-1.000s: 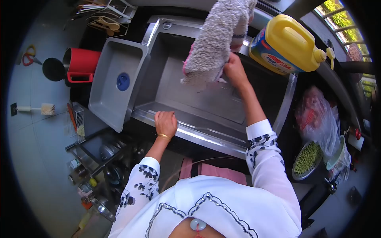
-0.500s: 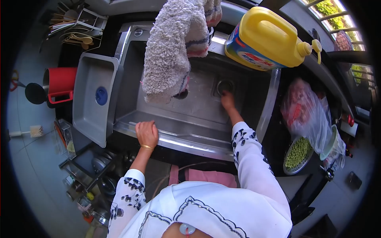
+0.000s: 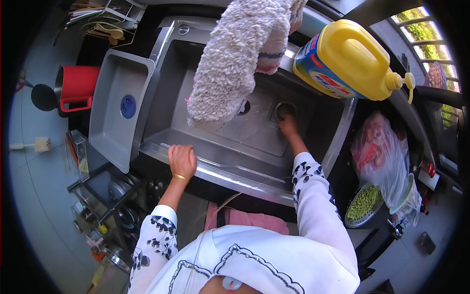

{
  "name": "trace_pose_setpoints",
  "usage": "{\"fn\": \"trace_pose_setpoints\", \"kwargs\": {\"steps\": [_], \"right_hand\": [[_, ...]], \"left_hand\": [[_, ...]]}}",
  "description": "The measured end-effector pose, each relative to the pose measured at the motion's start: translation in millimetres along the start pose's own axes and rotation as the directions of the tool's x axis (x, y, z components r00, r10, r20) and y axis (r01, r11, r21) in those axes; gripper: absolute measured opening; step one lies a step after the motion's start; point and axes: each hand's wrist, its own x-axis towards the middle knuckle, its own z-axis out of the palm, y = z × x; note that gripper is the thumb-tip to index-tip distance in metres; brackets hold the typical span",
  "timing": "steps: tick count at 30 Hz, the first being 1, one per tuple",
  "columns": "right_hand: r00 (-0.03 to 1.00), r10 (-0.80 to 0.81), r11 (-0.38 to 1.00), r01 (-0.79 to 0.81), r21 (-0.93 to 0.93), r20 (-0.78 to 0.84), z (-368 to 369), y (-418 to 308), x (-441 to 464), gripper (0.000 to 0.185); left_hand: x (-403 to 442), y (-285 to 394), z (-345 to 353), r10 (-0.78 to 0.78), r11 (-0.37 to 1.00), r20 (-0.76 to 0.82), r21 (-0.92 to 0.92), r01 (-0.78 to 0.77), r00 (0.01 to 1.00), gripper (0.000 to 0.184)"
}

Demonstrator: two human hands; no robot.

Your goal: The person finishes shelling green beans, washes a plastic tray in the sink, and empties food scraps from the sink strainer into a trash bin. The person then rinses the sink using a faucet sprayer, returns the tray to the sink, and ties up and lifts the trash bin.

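Note:
My right hand [image 3: 289, 126] reaches down into the grey sink [image 3: 215, 144], its fingers bent at the near edge of the round drain strainer [image 3: 285, 110]. Its fingertips are hidden, so what they pinch does not show. My left hand [image 3: 182, 160] grips the sink's front rim, fingers together and curled over the edge. A fluffy pale towel [image 3: 230, 63] hangs over the back of the sink and covers part of the basin. Left of it a dark round hole [image 3: 245, 108] shows in the sink floor.
A yellow detergent jug [image 3: 350, 59] stands at the back right. A grey drainer basin [image 3: 115, 142] and red pitcher [image 3: 78, 87] sit left. To the right are a plastic bag [image 3: 377, 152] and a colander of green pieces [image 3: 363, 203]. A rack with pots [image 3: 117, 188] stands lower left.
The view has shifted and tilted a little, so the sink, towel and jug appear moved. My right hand stays at the drain and my left hand stays on the front rim.

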Motion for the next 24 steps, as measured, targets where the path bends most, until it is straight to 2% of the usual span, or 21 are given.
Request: {"fn": "trace_pose_setpoints", "kwargs": {"steps": [5,8,10,11,13,17,19,21,24], "right_hand": [[0.991,-0.081,0.997,0.08,-0.015,-0.108,-19,-9,-18,0.042],[0.989,-0.123,0.989,0.116,-0.089,-0.078,-51,-33,-49,0.046],[0.98,-0.168,0.964,0.14,-0.227,-0.108,-60,-40,-65,0.039],[0.978,-0.178,0.961,0.149,-0.234,-0.109,-63,-43,-73,0.039],[0.953,-0.288,0.921,0.248,-0.3,-0.095,-68,-41,-86,0.04],[0.952,-0.296,0.909,0.256,-0.328,-0.077,-79,-47,-117,0.04],[0.968,-0.238,0.941,0.21,-0.267,-0.078,-86,-54,-133,0.039],[0.96,-0.271,0.928,0.242,-0.283,-0.069,-91,-60,-149,0.038],[0.941,-0.331,0.907,0.298,-0.297,-0.067,-99,-70,-172,0.035]], "left_hand": [[0,-1,0,-0.003,1.0,-0.036,-0.009,0.003,0.999,0.014],[-2,-3,1,-0.005,1.0,-0.058,-0.015,0.004,0.998,0.013],[-3,-5,3,-0.008,0.999,-0.083,-0.034,0.005,0.997,0.012],[-4,-6,3,-0.003,0.999,-0.099,-0.052,-0.002,0.995,0.012],[-6,-8,3,-0.015,0.998,-0.115,-0.063,0.008,0.993,0.011],[-9,-11,5,-0.002,0.996,-0.178,-0.093,-0.015,0.984,0.01],[-11,-13,5,0.002,0.994,-0.163,-0.104,-0.02,0.987,0.009],[-12,-14,8,-0.021,0.994,-0.201,-0.11,-0.001,0.979,0.009],[-14,-18,8,-0.034,0.994,-0.176,-0.112,0.014,0.984,0.008]]}}
